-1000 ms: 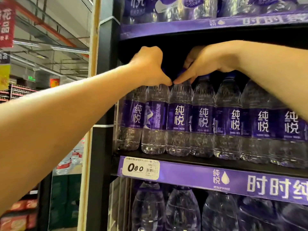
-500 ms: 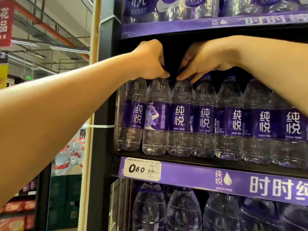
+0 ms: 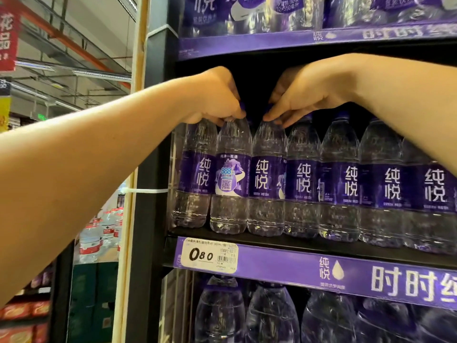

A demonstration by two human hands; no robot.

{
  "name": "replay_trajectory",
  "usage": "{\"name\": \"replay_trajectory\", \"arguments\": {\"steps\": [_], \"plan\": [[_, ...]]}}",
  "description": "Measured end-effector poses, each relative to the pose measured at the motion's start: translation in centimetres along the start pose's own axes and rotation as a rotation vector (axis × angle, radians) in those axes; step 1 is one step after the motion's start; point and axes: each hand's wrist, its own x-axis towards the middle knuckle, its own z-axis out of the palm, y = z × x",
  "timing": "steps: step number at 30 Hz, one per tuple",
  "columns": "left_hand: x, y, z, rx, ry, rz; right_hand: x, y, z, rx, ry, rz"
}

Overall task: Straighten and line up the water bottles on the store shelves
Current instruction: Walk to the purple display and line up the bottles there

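Two bare hands reach up to the tops of clear plastic water bottles with purple labels, standing in a row on the black middle shelf (image 3: 284,242) of a store rack. The left hand (image 3: 217,95) curls its fingers down around the purple cap of the second bottle from the left (image 3: 230,179), gripping it at the neck; this bottle's label faces out with a white panel and a QR code, unlike its neighbours. The right hand (image 3: 304,92) pinches the cap of the third bottle (image 3: 267,179), just beside the first, its fingertips pressed at the neck. Both bottles stand upright, touching each other. A purple shelf-edge strip (image 3: 371,276) with white characters runs below the row, carrying a white price tag (image 3: 209,254) reading 0.80. Larger clear bottles (image 3: 272,315) fill the shelf underneath.
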Motion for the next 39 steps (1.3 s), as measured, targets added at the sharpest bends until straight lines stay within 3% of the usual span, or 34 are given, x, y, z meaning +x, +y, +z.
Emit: {"name": "replay_trajectory", "arguments": {"steps": [7, 13, 17, 19, 23, 27, 31, 35, 39], "plan": [[-0.3, 0.9, 0.8, 0.293, 0.200, 0.065, 0.2, 0.3, 0.8, -0.016, 0.090, -0.025], [-0.3, 0.1, -0.4, -0.043, -0.026, 0.022, -0.2, 0.1, 0.3, 0.003, 0.014, 0.038], [-0.5, -0.1, -0.3, -0.015, -0.043, 0.019, -0.2, 0.1, 0.9, 0.005, 0.021, 0.033], [-0.4, 0.1, 0.1, 0.014, 0.025, 0.028, -0.1, 0.2, 0.9, -0.004, 0.027, 0.026], [-0.3, 0.7, 0.9, 0.388, 0.251, 0.095, -0.7, 0.0, 0.1, -0.012, -0.049, 0.029], [-0.1, 0.5, 2.1, 0.500, 0.334, 0.131, -1.0, -0.1, -0.3, 0.076, -0.111, 0.037], [-0.1, 0.6, 2.0, 0.469, 0.219, 0.112, -0.6, 0.2, 0.1, 0.064, -0.072, 0.023], [-0.7, 0.6, 0.1, 0.115, -0.001, -0.007, -0.1, 0.2, 0.4, -0.010, 0.011, -0.008], [-1.0, 0.3, 0.2, 0.053, 0.015, -0.031, 0.1, 0.3, 0.3, -0.013, -0.001, -0.008]]}}
